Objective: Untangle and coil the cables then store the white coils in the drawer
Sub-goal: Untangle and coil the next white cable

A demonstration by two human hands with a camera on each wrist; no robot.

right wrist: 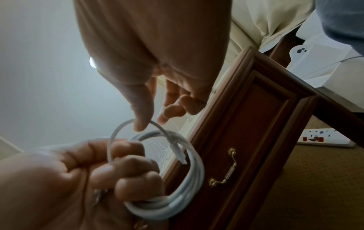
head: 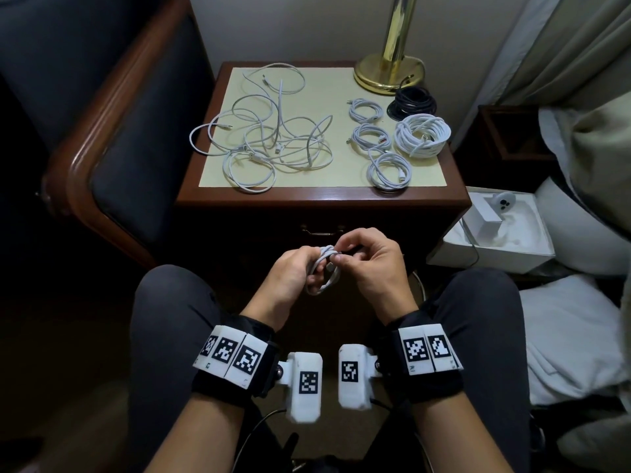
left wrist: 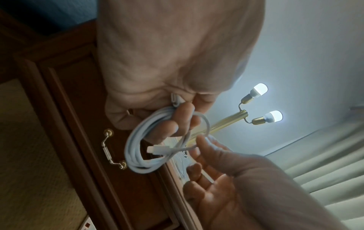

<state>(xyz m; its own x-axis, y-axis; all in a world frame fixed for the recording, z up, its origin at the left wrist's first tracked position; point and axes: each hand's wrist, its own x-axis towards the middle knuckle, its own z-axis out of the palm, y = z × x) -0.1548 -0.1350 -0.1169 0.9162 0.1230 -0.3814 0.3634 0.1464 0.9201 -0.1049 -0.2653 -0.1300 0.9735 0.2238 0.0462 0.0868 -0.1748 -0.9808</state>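
Fingers point(right wrist: 126, 168) of your left hand point(head: 290, 274) are curling through the white coil point(head: 322, 273), clamping it above your lap. Your right hand point(head: 370, 268) is pinching the loose end loop point(right wrist: 126, 126) between thumb and forefinger.

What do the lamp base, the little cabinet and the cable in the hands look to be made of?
Lamp base: polished brass-coloured metal, judging by its mirror-like golden shine; plating or solid, I cannot tell.
Cabinet: reddish-brown wood or veneer with a glossy varnish; light glints along its front edge.
White cable: it looks like smooth matt plastic or rubber sheathing, bending easily into loops in the left hand.
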